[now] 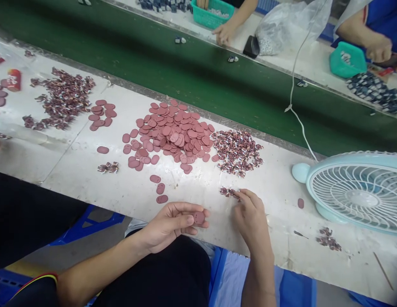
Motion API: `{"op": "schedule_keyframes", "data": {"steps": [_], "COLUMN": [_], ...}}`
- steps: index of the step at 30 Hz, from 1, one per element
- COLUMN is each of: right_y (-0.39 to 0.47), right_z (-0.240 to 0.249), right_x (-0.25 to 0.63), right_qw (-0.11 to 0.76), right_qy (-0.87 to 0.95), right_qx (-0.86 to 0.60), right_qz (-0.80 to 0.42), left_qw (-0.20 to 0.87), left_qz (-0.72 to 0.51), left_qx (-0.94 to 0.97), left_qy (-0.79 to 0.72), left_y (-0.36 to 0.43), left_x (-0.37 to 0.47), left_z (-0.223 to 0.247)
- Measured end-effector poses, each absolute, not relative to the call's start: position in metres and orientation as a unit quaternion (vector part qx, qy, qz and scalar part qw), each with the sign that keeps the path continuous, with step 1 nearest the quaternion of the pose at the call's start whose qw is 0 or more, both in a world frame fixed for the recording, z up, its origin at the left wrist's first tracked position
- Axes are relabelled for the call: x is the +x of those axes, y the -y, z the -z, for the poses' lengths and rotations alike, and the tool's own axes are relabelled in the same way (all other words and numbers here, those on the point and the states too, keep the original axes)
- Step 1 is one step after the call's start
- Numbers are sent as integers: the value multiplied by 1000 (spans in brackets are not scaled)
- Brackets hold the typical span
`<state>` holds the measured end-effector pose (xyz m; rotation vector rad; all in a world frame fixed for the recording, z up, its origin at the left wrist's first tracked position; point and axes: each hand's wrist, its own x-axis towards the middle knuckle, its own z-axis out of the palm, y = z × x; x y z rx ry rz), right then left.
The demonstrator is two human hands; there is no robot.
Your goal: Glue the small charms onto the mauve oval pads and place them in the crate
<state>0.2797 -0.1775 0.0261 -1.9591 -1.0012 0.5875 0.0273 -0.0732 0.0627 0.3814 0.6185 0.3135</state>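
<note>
- holding a reddish oval disc (198, 218) in the left hand (172, 221), pinched between thumb and fingers, right by the near edge of the white table (128, 189)
- reaching out with the right hand (251, 215), fingertips bunched at a little cluster of brown bits (227, 192); honestly can't tell if pinching one or just touching
- just beyond that cluster, a heap of brown-and-white pieces (238, 151), butting up against a big spread of reddish discs (185, 132)
- between that spread and the left hand, three loose discs (160, 188) in a short line
- off to the left, a small brown clump (108, 167) with a single disc (102, 150) just behind
- over on the right, a pale blue fan (358, 196), grille angled up, plus a lone disc (300, 203) near it
- past the table, a long green belt (185, 68), then a co-worker's hand (225, 33) near a teal basket (206, 18)
</note>
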Motion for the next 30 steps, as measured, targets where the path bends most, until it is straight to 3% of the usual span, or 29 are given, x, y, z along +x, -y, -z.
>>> {"op": "schedule_keyframes", "data": {"steps": [3, 7, 10, 13, 15, 21, 30], "right_y": [182, 201, 216, 222, 220, 202, 202], "right_z": [-27, -38, -55, -77, -92, -120, -119], "right_x": [288, 280, 258, 226, 205, 180, 181], "right_qw": [344, 307, 376, 486, 516, 524, 518], "right_qy": [451, 471, 416, 308, 252, 197, 209], "right_qx": [-797, -810, -806, -748, -716, -722, -727], "right_qz": [-208, -170, -191, -329, -396, -407, -400], "left_qw": [921, 917, 917, 914, 914, 921, 922], "left_qz": [-154, -153, -149, -156, -165, -160, -164], "left_qx": [184, 185, 199, 233, 254, 268, 243], "left_qy": [-308, -319, -313, -292, -270, -232, -253], "left_y": [72, 72, 77, 83, 88, 93, 96], "left_x": [26, 27, 31, 36, 40, 44, 48], "left_z": [-63, -63, -63, -63, -63, -66, -69]}}
